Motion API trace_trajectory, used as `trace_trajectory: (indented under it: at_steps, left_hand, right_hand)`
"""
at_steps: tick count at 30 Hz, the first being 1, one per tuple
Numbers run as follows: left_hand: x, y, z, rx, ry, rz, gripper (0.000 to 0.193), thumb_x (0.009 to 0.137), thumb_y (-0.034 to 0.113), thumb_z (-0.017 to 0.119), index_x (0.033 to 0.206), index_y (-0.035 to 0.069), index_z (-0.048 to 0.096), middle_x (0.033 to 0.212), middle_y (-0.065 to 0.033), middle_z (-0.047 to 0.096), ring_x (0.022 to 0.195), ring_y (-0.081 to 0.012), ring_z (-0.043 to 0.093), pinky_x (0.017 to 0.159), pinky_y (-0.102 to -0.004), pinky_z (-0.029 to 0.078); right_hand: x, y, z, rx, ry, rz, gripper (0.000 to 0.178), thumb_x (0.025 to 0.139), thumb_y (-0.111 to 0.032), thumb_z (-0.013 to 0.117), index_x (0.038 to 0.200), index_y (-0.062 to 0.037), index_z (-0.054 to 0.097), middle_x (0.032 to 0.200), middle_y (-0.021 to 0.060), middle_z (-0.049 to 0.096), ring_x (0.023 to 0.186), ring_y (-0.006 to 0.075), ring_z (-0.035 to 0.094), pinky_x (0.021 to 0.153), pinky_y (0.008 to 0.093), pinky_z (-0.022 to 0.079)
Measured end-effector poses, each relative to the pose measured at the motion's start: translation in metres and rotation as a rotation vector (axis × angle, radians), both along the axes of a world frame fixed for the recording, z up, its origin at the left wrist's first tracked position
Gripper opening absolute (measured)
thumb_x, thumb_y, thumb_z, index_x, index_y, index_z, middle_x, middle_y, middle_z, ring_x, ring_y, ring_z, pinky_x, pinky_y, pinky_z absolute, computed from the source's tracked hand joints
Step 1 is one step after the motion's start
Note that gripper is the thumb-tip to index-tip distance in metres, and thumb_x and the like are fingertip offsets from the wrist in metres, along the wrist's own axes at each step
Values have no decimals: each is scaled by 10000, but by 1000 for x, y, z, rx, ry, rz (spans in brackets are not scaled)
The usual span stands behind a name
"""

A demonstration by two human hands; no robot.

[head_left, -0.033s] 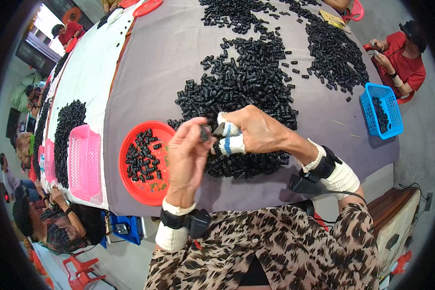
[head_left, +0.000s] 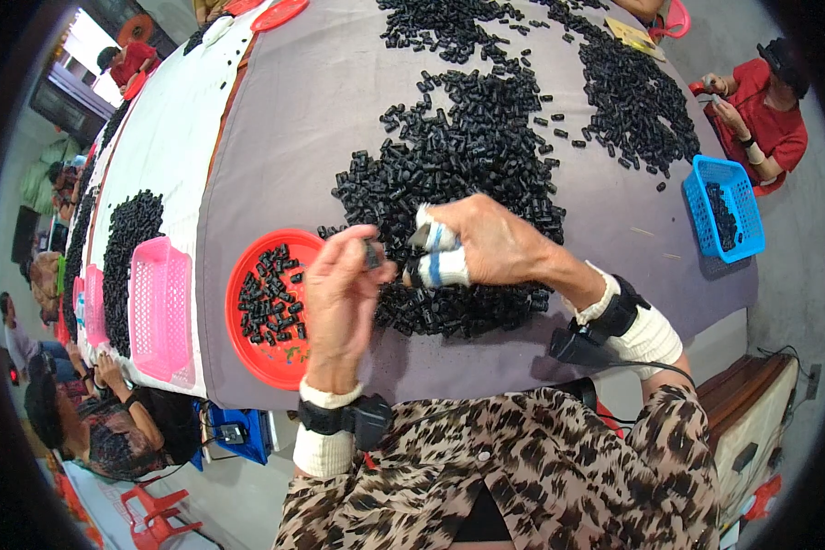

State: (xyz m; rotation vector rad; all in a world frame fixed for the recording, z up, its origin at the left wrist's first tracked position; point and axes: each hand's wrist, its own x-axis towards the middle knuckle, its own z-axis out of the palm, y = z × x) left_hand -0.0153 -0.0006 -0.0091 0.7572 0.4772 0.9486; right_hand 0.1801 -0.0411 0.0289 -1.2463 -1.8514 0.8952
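Note:
Between the thumb and fingertips of my left hand [head_left: 339, 298] is a small black cylindrical piece [head_left: 371, 254]. This hand is raised over the right edge of a round red tray [head_left: 238, 353], in which several similar black pieces [head_left: 268, 298] lie with some green and yellow scraps. My right hand [head_left: 495, 240] is closed, with white, blue-striped covers [head_left: 445, 268] on its fingers. A dark tip [head_left: 419, 237] shows at its fingertips, too small to name. Beneath my right hand spreads a large pile of black pieces [head_left: 458, 165], partly hidden by it.
A pink basket [head_left: 160, 357] stands left of the tray, and a blue basket [head_left: 752, 215] holding black pieces is at the right edge. More heaps [head_left: 632, 101] lie farther off on the grey cloth [head_left: 284, 119]. Other people sit around the table. Cables hang from my wrist straps.
My left hand has moved left, away from my right hand, carrying the black piece toward the red tray. My right hand has barely shifted.

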Motion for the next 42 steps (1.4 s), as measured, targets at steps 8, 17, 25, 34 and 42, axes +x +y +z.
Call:
trace_trajectory:
  at_steps: [8, 17, 25, 34, 42]
  left_hand:
    - [-60, 22, -22, 402, 840, 350, 210, 870, 111, 561, 1047, 13, 613, 918, -15, 618, 779, -85, 562, 679, -205, 439]
    - [50, 3, -64, 1215, 1325, -80, 128, 735, 134, 640, 794, 22, 623, 768, -134, 579, 764, -313, 567, 678, -409, 458]
    - [57, 8, -69, 1257, 1247, -176, 118, 723, 103, 636, 805, 34, 586, 770, -121, 567, 774, -316, 573, 665, -402, 467]
    - [38, 23, -45, 220, 587, -190, 212, 794, 37, 572, 1001, 7, 606, 720, -46, 572, 659, -117, 534, 632, -280, 463]
    - [15, 14, 4, -199, -268, -171, 254, 857, 56, 549, 1107, 31, 512, 904, -86, 592, 735, -161, 571, 699, -311, 488]
  right_hand:
    - [36, -2, 4, -96, 25, -283, 380, 830, -380, 579, 770, -7, 529, 641, 104, 549, 592, 190, 525, 579, 347, 422]
    - [41, -7, -12, -154, -57, -346, 253, 807, -224, 576, 772, 14, 501, 649, 138, 545, 580, 245, 516, 571, 359, 417]
    - [45, -12, -31, -204, 73, -304, 231, 792, -206, 592, 789, 15, 526, 626, 75, 539, 561, 165, 487, 543, 317, 410]
    - [34, -9, -17, -227, 60, -263, 219, 770, -202, 611, 821, 0, 543, 634, 105, 552, 557, 188, 505, 540, 324, 409]
    - [2, 3, 4, -81, 132, -127, 277, 733, -195, 695, 901, -18, 566, 658, 62, 575, 601, 101, 519, 547, 283, 428]
